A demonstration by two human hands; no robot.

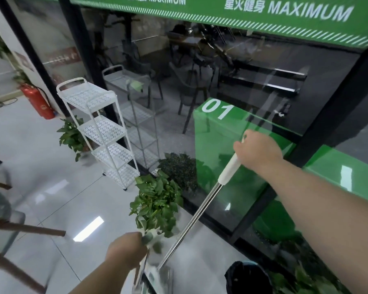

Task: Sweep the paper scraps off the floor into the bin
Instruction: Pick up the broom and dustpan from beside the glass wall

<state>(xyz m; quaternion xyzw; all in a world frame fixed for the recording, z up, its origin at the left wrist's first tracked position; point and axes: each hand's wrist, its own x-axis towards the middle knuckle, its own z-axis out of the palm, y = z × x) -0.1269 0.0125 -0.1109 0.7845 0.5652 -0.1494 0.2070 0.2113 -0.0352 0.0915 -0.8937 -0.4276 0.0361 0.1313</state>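
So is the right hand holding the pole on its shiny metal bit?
No, the right hand grips the white sleeve of the pole, above the bare metal.

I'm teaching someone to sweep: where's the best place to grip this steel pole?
The white sleeve at the top of the pole, from the right, fingers wrapped round it: it is thicker than the bare steel, and the pole leans up toward the right hand.

Two hands (125, 249) (257, 149), one broom handle (200, 215), one dustpan (157, 276), one bin (249, 276), one white rack (106, 132).

Broom (200, 213) in right hand (257, 150), dustpan (155, 277) in left hand (125, 249)
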